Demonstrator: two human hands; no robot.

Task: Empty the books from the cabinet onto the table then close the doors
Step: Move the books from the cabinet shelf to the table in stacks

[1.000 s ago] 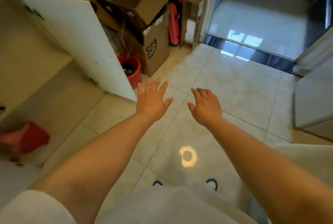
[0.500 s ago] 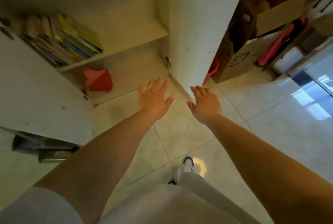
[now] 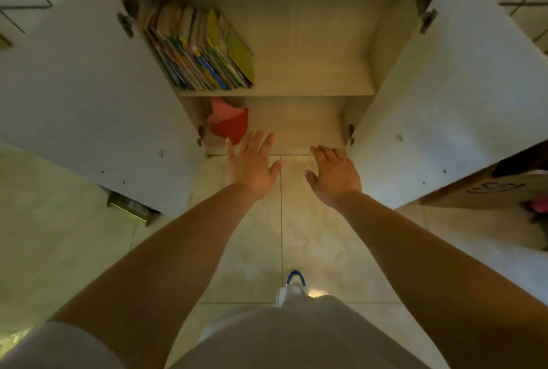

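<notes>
My empty hands reach toward an open cabinet (image 3: pixel 296 42) of books.

My left hand (image 3: pixel 250 165) and right hand (image 3: pixel 335 174) hover spread, holding nothing. The books (image 3: pixel 201 51) lean on the upper shelf's left side; both doors (image 3: pixel 439 95) stand open, so neither step looks finished.

Cabinet (image 3: pixel 296 42) straight ahead, both doors swung out: left door (image 3: pixel 89 95) to its left, right door (image 3: pixel 439 101) to its right. Books (image 3: pixel 201 51) on upper shelf, packed at cabinet's left side, leaning. Crumpled bag (image 3: pixel 228 123) on bottom shelf, left, below books. Left hand (image 3: pixel 252 165) and right hand (image 3: pixel 335 172) in front of cabinet, between doors. Cardboard box (image 3: pixel 489 190) behind right door. Shoe (image 3: pixel 292 285) on floor, nearer than hands.
</notes>
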